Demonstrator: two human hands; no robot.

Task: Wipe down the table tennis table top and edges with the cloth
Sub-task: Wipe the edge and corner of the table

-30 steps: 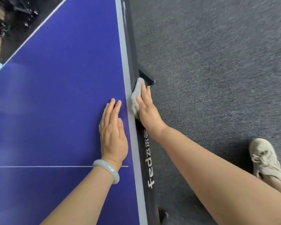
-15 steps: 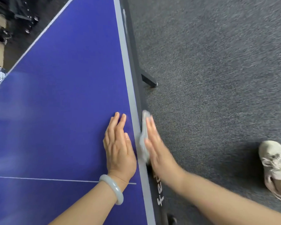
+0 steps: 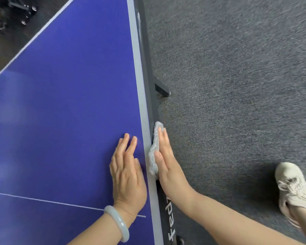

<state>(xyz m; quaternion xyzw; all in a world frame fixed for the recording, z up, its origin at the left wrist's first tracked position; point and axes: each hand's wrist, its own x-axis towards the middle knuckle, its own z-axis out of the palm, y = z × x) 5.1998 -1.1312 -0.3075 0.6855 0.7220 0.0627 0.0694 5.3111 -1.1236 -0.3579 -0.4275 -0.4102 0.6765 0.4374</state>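
The blue table tennis table top (image 3: 69, 103) fills the left of the view, with a grey border line and a dark side edge (image 3: 149, 89) running down its right side. My left hand (image 3: 129, 174) lies flat on the blue surface beside the border, fingers straight. A pale bracelet sits on that wrist. My right hand (image 3: 168, 160) presses a grey fluffy cloth (image 3: 155, 144) flat against the dark side edge, fingers straight along it.
Dark grey carpet (image 3: 237, 85) covers the floor to the right. A table leg foot (image 3: 162, 89) sticks out onto it ahead of my right hand. My light sneaker (image 3: 290, 188) stands at the lower right. Wheeled frames (image 3: 25, 13) sit at the far top left.
My right hand slid the cloth along the side edge towards me, away from the table leg foot. My left hand stayed flat on the table top.
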